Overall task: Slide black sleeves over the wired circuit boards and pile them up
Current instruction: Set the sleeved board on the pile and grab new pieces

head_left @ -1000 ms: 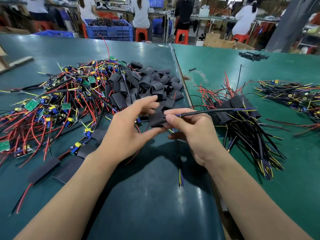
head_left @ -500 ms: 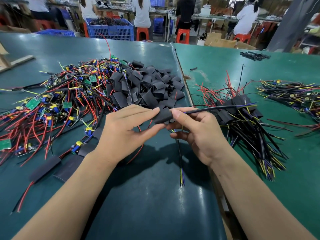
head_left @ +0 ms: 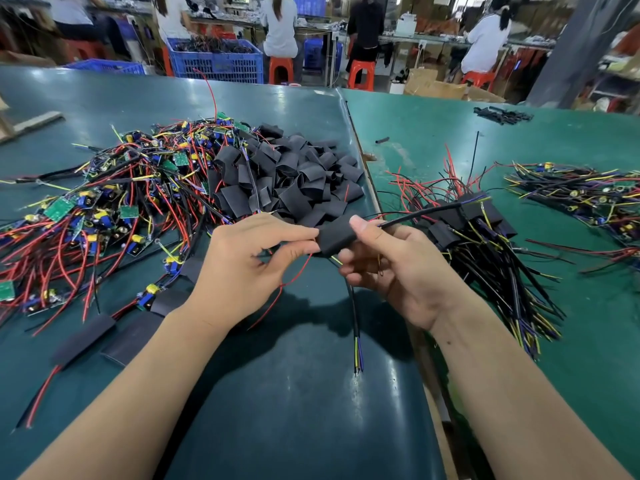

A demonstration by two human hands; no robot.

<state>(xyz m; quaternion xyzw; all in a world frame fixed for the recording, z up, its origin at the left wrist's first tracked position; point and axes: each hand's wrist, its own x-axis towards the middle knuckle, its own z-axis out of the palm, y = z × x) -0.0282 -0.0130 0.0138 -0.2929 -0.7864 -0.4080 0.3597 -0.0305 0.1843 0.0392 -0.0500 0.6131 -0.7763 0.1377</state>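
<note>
Both hands pinch one black sleeve [head_left: 335, 235] mid-air, near-centre over the counter [head_left: 294, 393]: left hand [head_left: 242, 265] w/ fingers on its left end, right hand [head_left: 391, 268] thumb-on-top at right end. Sleeve axis runs left-right. Done pile [head_left: 485, 244] lies just right, so right hand's nearer.

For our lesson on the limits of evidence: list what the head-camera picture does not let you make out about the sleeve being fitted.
- Circuit board inside the black sleeve, head view: the sleeve covers it.
- Sleeve's ends: the left hand and right hand pinch over them.
- Boards in the sleeved pile: wires and sleeves hide them.
- Parts in the blue crate: blurred, too small.
</note>
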